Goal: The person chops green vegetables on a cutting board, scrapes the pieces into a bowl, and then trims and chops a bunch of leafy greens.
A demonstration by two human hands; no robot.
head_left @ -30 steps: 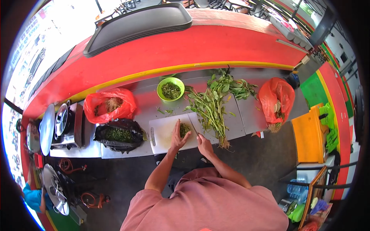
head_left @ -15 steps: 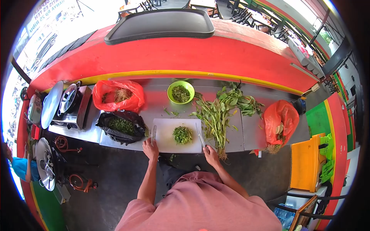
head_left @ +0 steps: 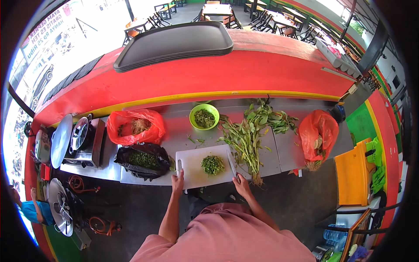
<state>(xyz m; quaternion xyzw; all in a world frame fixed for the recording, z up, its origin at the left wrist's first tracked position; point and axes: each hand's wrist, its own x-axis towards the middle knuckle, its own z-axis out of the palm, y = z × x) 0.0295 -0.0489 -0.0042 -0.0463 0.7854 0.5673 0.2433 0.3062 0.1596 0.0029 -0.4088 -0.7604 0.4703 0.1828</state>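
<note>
A white cutting board (head_left: 195, 177) lies at the table's near edge, slightly skewed, with a mound of chopped greens (head_left: 212, 165) on it. My left hand (head_left: 177, 182) is closed on the board's near left corner, just below its handle slot. My right hand (head_left: 242, 185) is closed around the handle of a knife (head_left: 231, 162), whose blade points away from me along the board's right edge. Right of the knife lies a bunch of leafy greens (head_left: 248, 144) with long stems and roots. Beyond the board stands a lime-green bowl (head_left: 192, 118) holding chopped greens.
Left of the board are a black plastic bag (head_left: 163, 165) of greens, a red plastic bag (head_left: 153, 118) and a stove (head_left: 92, 153) with a pan. Another red bag (head_left: 323, 124) sits at right. Black trays (head_left: 174, 41) rest on the red ledge. Another person (head_left: 37, 212) is at far left.
The cutting board has turned slightly, its left side coming nearer to me, with my left hand on its corner. The whole view has shifted a little. My right hand keeps the knife.
</note>
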